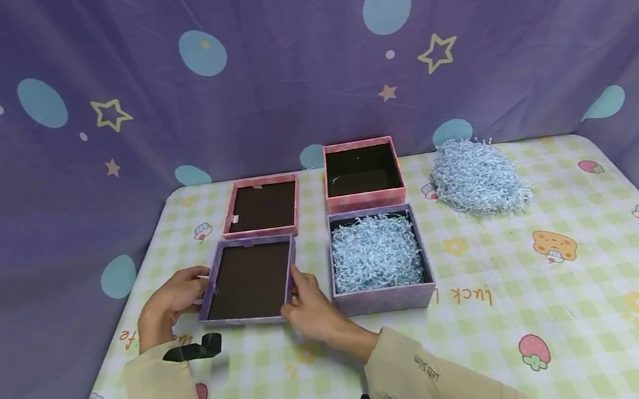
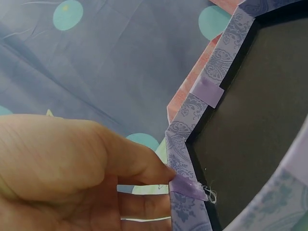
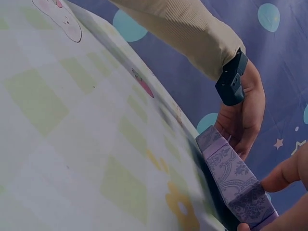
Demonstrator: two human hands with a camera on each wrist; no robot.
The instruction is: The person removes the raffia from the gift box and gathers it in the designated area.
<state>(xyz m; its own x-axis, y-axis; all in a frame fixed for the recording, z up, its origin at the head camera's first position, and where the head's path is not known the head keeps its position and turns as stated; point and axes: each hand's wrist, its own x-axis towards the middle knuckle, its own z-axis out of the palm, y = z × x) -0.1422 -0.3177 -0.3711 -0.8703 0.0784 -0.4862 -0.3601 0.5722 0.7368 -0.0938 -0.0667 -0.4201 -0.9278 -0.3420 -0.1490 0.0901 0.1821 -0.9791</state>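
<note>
hands [image 1: 172, 298] [image 1: 318, 312] hold purple lid [image 1: 251, 281], inside facing up.

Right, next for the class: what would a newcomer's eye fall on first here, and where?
Probably the fluffy heap of pale-blue shredded filler, towards the back right of the green-and-white checked tablecloth. Matching blue shreds sit in the square purple box near the middle. Left of that box, the left hand and right hand hold a shallow purple lid with a dark inside by opposite sides.
</note>
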